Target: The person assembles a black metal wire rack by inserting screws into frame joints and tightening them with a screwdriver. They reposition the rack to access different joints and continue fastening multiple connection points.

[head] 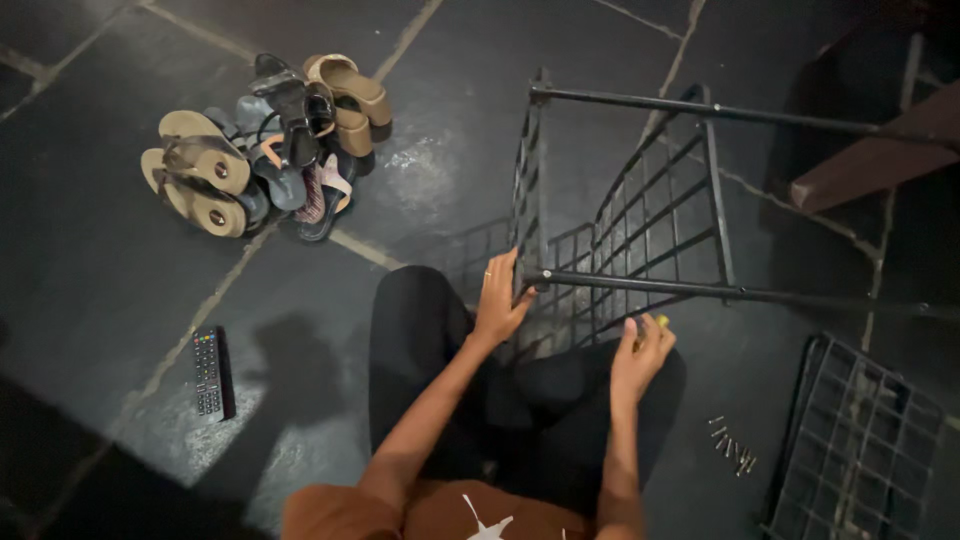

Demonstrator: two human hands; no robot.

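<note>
Seated on the dark stone floor (90, 250), the person has the left hand (497, 300) wrapped around the upright end of a black wire rack (620, 230), fingers curled on the frame where a long crossbar (720, 290) meets it. The right hand (640, 355) sits just beside that joint, closed around something small with a yellow tip (661, 321); what it is, I cannot tell. By the look of it, the rack is partly together: one shelf panel and two bars are joined. There is more to go, with a loose wire panel (860, 440) lying off to the right of the right hand and a little cluster of screws (732, 448) near it. Far left of the left hand lie a remote control (211, 372) and a heap of sandals (260, 145).
</note>
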